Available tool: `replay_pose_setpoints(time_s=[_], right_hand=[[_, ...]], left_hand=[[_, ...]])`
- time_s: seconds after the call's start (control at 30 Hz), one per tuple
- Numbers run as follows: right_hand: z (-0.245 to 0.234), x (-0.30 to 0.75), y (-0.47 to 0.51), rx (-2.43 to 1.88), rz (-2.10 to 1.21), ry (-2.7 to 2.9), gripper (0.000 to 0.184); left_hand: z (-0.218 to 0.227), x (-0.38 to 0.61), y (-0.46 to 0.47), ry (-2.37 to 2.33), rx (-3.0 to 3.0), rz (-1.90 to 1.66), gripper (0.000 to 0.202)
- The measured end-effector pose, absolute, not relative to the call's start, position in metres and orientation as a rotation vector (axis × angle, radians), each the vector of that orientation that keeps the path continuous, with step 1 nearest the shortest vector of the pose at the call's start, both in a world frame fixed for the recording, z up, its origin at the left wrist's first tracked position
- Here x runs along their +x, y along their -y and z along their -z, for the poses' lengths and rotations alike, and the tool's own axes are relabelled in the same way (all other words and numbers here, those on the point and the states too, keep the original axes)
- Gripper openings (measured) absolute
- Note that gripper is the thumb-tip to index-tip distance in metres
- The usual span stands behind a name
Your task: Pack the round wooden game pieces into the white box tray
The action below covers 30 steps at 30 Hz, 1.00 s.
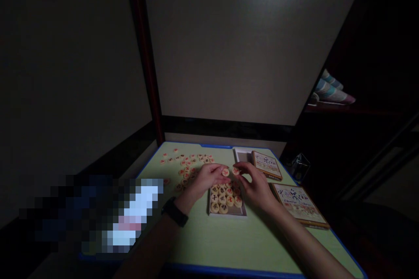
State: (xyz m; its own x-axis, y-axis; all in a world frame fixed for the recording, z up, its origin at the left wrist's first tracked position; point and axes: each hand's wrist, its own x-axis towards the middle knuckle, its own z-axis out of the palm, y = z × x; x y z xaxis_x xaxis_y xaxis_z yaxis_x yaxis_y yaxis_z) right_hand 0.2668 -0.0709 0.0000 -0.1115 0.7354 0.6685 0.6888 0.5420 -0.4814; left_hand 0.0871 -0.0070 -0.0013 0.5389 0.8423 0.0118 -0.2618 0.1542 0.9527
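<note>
Between the thumb and fingers of my left hand (207, 178) is a round Chinese chess piece (225, 172) with a red character. My right hand (257, 183) pinches a second red-marked chess piece (235, 171) close beside it. Both pieces are held up over the far end of a shallow white box (233, 212). Rows of chess pieces (222, 199) with black and red characters lie in that box, and the front right corner shows bare bottom. My hands partly hide its far end. Left of my left hand, loose chess pieces (186, 168) are scattered on the table.
The green table (196, 239) has a blue edge. Two printed box lids (266, 165) (299, 205) lie at the right, the farther one overlapping an open white tray (242, 156). A wall (225, 52) rises behind the table. A blurred-out patch (134, 213) covers the left side.
</note>
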Motion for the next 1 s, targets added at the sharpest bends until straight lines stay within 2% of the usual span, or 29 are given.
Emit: replay_pose_setpoints(time_s=[0.13, 0.4, 0.77, 1.0], right_hand=[[0.001, 0.263, 0.072, -1.107, -0.02, 1.902, 0.017], [0.002, 0.26, 0.072, -1.056, -0.01, 1.932, 0.024], [0.006, 0.253, 0.077, -1.137, 0.383, 1.888, 0.022], [0.005, 0.253, 0.076, -1.085, 0.313, 1.938, 0.025]], left_hand=[[-0.002, 0.086, 0.013, -0.559, 1.13, -0.783, 0.043], [-0.007, 0.086, 0.019, -0.517, 1.223, -0.741, 0.045], [-0.01, 0.091, 0.023, -0.548, 1.203, -0.905, 0.048], [-0.006, 0.093, 0.021, -0.548, 1.239, -0.898, 0.052]])
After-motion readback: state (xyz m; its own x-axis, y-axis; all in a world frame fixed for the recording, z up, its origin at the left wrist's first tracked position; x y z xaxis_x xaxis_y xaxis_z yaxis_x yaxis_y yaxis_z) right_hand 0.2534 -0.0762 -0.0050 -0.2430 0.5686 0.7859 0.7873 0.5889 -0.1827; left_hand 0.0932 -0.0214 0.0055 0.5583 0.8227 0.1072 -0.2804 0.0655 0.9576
